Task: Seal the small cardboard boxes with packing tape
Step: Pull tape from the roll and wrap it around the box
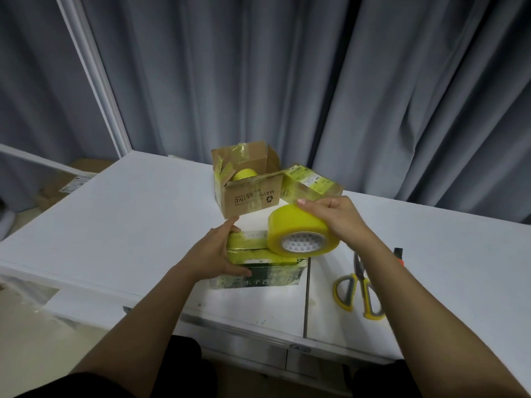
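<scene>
- Here, the left hand grips the small box on the table, steadying it.
- The right hand grips the tape roll just above the box.
- Risk: a slack pull could wrinkle the strip or shift the box.

Three cardboard boxes are counted on the white table: one open box, one taped box beside it, and one taped box nearer the camera. Two yellow tape rolls are seen, one held roll and one roll inside the open box. One pair of scissors is counted. Two hands are seen, left and right.
</scene>
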